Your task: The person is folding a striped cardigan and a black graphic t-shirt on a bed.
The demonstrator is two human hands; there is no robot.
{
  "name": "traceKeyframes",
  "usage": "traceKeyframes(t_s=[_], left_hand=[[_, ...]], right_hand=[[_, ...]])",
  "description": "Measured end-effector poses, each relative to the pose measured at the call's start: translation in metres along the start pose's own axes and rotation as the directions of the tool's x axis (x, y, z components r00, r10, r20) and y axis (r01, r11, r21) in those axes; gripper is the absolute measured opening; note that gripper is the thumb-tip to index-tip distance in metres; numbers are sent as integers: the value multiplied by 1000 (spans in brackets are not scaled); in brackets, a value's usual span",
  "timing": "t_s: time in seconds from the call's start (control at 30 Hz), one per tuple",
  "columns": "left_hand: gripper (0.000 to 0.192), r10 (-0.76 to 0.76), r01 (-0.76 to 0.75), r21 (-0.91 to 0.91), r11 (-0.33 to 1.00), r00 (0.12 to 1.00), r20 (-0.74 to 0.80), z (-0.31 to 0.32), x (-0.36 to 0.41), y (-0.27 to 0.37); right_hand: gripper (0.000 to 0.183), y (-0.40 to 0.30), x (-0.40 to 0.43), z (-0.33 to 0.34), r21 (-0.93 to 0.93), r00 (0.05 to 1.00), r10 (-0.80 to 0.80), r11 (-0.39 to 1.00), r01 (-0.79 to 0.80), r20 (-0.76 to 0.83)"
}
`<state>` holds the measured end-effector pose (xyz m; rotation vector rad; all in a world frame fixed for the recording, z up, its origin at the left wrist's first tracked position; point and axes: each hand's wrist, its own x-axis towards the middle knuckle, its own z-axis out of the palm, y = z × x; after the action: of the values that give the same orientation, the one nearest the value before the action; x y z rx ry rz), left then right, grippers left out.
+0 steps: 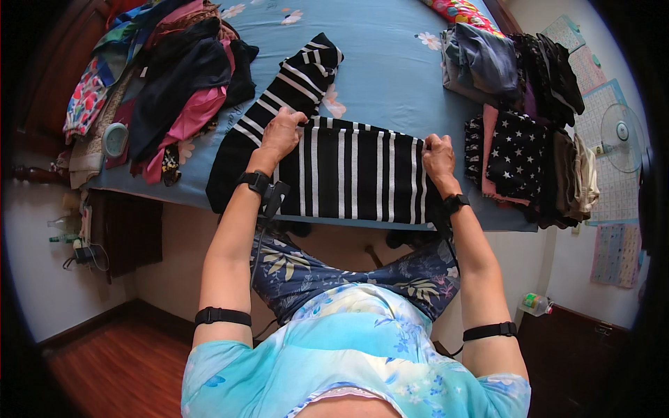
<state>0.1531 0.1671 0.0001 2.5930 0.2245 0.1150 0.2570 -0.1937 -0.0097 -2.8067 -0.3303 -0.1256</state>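
A black knit garment with white stripes lies across the near edge of the bed. Its body is doubled into a wide band, and a striped sleeve stretches away up and to the left. My left hand pinches the upper edge of the band near its left part. At the upper right corner my right hand grips the cloth between thumb and fingers. Both wrists wear black straps with small devices, and the left one covers a bit of the fabric.
A loose heap of clothes covers the bed's left side, with a small light-blue clock beside it. Folded stacks stand at the right: bluish-grey clothes and a black star-print garment. A fan is near the right wall.
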Motion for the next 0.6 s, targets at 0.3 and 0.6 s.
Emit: traceKeyframes(t_s=[0.3,0.6], left_hand=[[20,57,-56,70,996,998,-16,5,10,6],[15,47,-47,177,983,999,0,2,14,12]], right_hand=[[8,6,1,8,56,998,31,998,-28,-53],[3,10,-8,0,127,987,0,992,21,-162]])
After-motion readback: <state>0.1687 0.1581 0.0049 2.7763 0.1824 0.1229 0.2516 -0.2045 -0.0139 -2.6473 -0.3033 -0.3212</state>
